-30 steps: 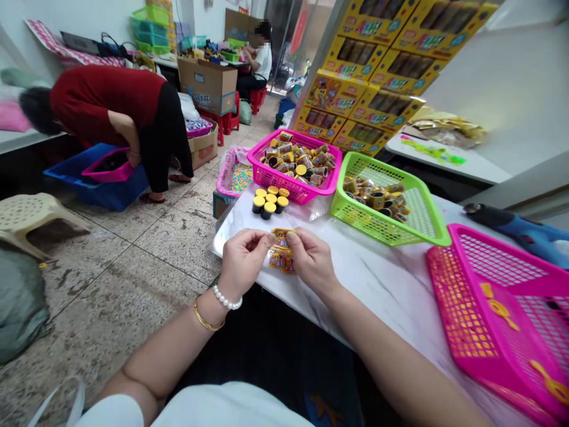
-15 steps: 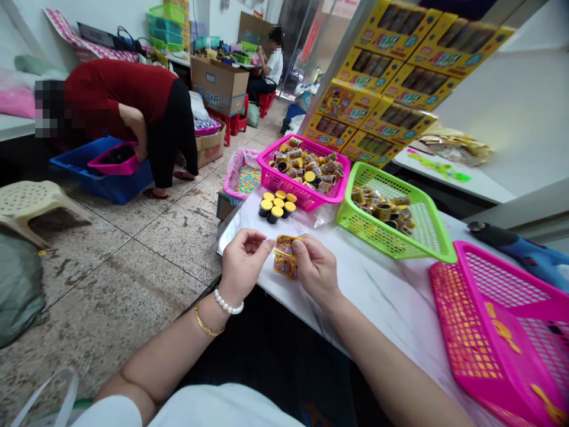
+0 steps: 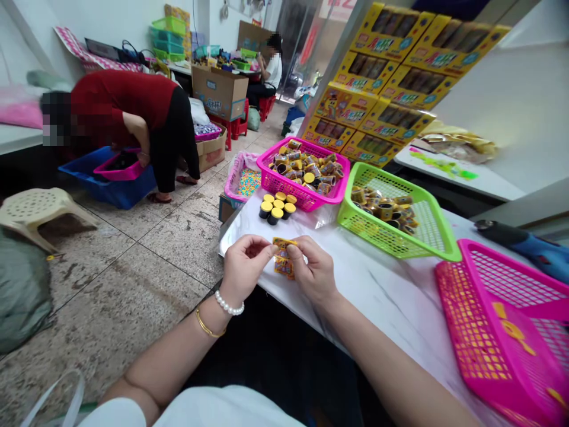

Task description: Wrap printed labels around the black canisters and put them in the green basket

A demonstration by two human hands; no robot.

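Observation:
A small yellow label (image 3: 283, 268), printed with colourful pictures, is held up over the table's near edge. My right hand (image 3: 315, 270) pinches its right side between thumb and fingers. At its upper left edge, the thumb and fingertips of my left hand (image 3: 246, 267) are closed on the label. Just beyond my hands stands a cluster of small black pots with yellow lids (image 3: 276, 207). Behind them, a pink basket (image 3: 306, 197) holds many small label-wrapped pots. More such pots lie in a green basket (image 3: 377, 234) to the right.
Another pink basket (image 3: 475, 332) with yellow plastic pieces sits at the right, near a blue heat gun (image 3: 528, 246). Yellow display boxes (image 3: 347, 107) are stacked at the back. On the left, a person in red bends over a blue tub (image 3: 128, 193), near a plastic stool (image 3: 38, 207).
My left fingers have closed on the label's upper left edge. My right thumb has shifted left and lower across it. The view has turned slightly.

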